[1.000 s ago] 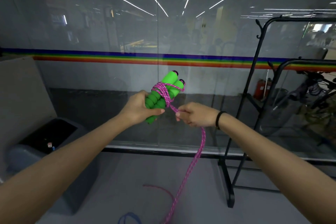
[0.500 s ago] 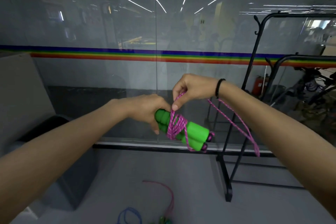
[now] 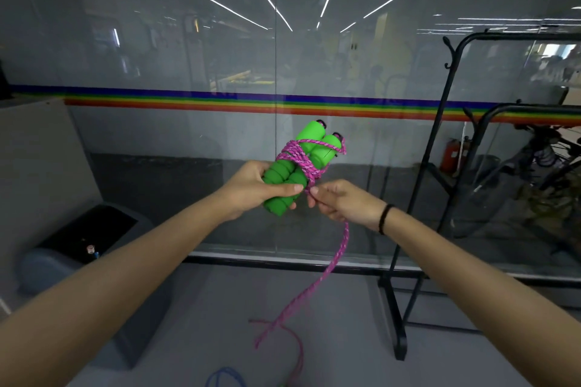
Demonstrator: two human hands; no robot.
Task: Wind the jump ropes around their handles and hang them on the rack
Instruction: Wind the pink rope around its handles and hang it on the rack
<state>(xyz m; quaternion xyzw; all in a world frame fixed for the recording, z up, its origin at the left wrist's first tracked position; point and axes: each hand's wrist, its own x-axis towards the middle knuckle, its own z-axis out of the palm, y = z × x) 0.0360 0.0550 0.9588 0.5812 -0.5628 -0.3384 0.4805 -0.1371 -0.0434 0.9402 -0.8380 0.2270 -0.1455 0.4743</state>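
Handles (image 3: 284,174), two, green ribbed foam, side by side at centre, tops tilted toward 1 o'clock. Pink rope (image 3: 341,245), one, wound several turns round both, with its tail dropping toward 6 o'clock to the floor (image 3: 220,308). Left hand (image 3: 251,188) grips the handles' lower ends. Right hand (image 3: 342,201) pinches the rope just beside them. Black rack (image 3: 440,122) at 3 o'clock.

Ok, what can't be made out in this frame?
Head view:
- Pink rope: loose end runs off the bottom edge.
- Blue rope: cut off by the bottom edge.
- Rack: right side cut off by the frame edge.
- Green handles: partly covered by the left hand.
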